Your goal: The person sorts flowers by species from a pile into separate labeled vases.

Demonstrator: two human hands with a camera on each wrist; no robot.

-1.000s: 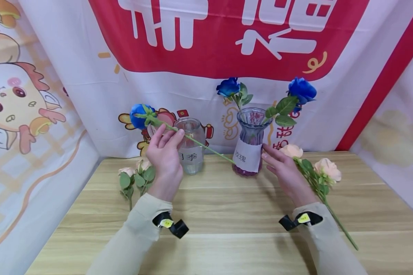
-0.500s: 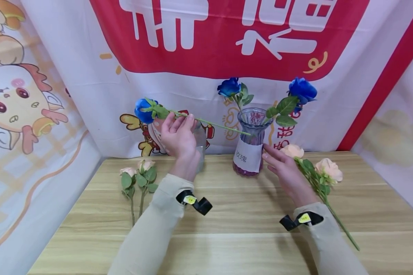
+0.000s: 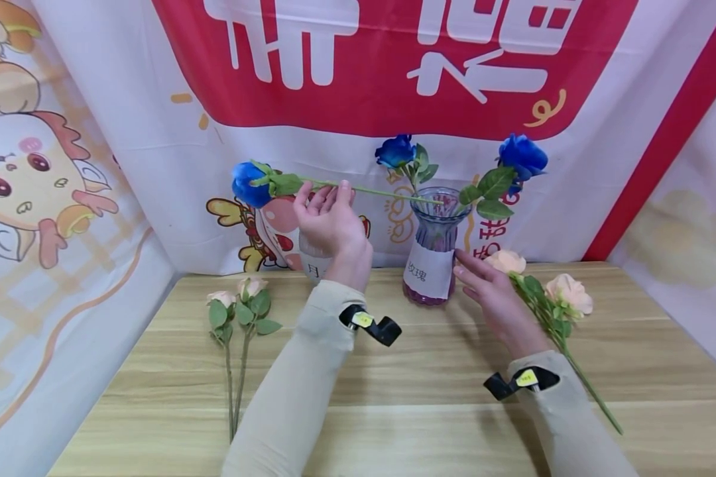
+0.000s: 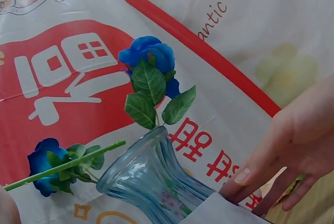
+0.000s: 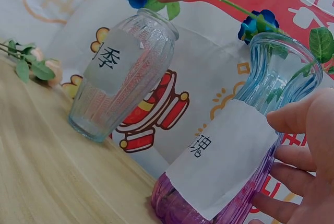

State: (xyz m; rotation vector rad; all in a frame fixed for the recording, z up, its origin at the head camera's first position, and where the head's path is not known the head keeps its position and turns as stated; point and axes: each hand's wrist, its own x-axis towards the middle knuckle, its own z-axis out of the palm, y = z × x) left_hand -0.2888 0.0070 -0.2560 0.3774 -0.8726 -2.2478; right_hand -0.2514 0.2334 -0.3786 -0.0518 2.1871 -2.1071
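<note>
My left hand (image 3: 334,225) pinches the stem of a blue rose (image 3: 250,184), held nearly level with its bloom to the left. The stem's cut end overlaps the mouth of a blue-to-purple glass vase (image 3: 437,232) in the head view. Two other blue roses, one on the left (image 3: 396,152) and one on the right (image 3: 522,158), stand in that vase. On its front is a white paper label (image 5: 224,156). My right hand (image 3: 495,298) rests its extended fingers at the vase's right side. Behind my left hand, a clear glass vase (image 5: 151,51) is partly hidden.
Two pale pink roses (image 3: 252,289) lie on the left of the wooden table (image 3: 429,397). More peach-pink roses (image 3: 567,295) lie at the right, beside my right forearm. A printed cloth backdrop (image 3: 334,149) hangs behind the table's back edge.
My left hand has moved right and up with the blue rose, bringing the stem's end from beside the vase's base up to its mouth. My right hand has stayed put.
</note>
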